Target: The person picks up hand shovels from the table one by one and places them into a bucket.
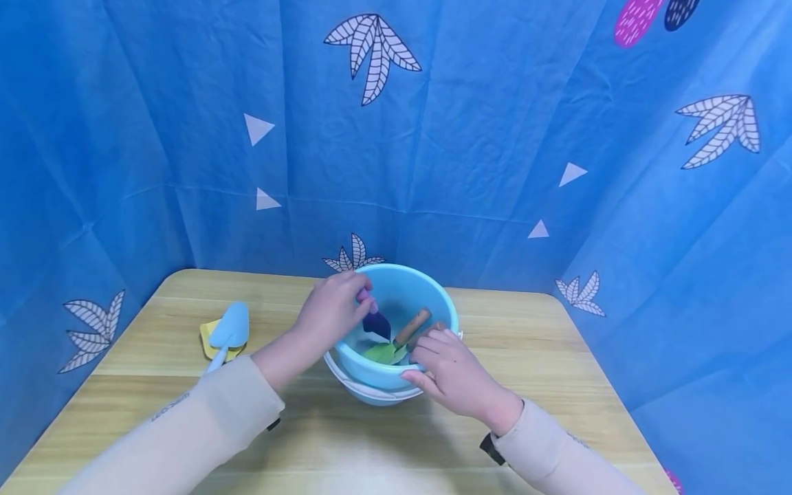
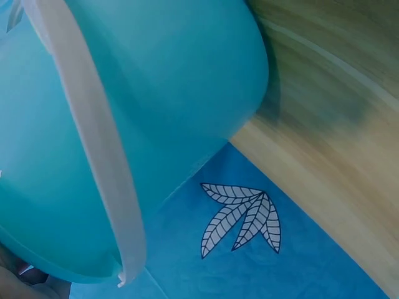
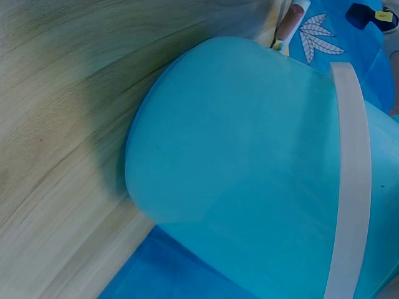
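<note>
A light blue bucket (image 1: 371, 375) with a white handle (image 1: 342, 375) stands on the table and fills much of both wrist views. Over its left rim, my left hand (image 1: 331, 309) pinches a small tool with a purple handle and a dark purple head (image 1: 376, 325), the head pointing down into the bucket. My right hand (image 1: 454, 371) grips the bucket's right front rim, thumb outside and fingers over the edge. Inside lie a green-headed tool (image 1: 380, 353) and a brown wooden handle (image 1: 411, 327). The bucket's bottom is partly hidden by these.
On the table's left side, a light blue toy trowel (image 1: 230, 326) lies over a yellow piece (image 1: 207, 337). My left sleeve covers part of the trowel's handle. A blue patterned curtain (image 1: 396, 151) hangs behind and beside the wooden table (image 1: 520, 330).
</note>
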Tool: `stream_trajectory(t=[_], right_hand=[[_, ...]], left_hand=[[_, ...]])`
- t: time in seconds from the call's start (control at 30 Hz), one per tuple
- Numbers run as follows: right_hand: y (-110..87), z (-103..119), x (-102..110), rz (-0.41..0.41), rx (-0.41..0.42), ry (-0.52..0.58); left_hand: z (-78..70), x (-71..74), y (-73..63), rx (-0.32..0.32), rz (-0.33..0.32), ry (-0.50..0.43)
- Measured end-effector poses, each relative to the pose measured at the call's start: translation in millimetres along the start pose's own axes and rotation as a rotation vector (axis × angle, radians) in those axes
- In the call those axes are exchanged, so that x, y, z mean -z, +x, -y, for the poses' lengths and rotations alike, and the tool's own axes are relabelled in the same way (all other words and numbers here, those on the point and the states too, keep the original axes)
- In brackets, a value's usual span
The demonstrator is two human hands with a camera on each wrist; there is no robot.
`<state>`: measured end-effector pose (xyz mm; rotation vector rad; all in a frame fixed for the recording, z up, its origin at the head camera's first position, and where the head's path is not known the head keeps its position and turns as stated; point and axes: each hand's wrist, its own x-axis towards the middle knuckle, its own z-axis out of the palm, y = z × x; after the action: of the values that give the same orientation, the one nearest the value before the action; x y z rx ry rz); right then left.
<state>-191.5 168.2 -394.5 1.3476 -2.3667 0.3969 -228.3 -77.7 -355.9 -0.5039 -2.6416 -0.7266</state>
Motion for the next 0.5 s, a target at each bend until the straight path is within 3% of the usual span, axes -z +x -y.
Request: stream_trajectory(t=[0.23,0.5], right_hand=[[0.5,0.9,0.7,0.006,-0.008,0.002],[0.6,0.9,-0.2,0.003,-0.007,0.017]], left_hand=[[2.0,-4.2,3.0,-0.019,-0.015,0.015],[-0.1,-7.8,7.2,0.006,0.023,0.048]])
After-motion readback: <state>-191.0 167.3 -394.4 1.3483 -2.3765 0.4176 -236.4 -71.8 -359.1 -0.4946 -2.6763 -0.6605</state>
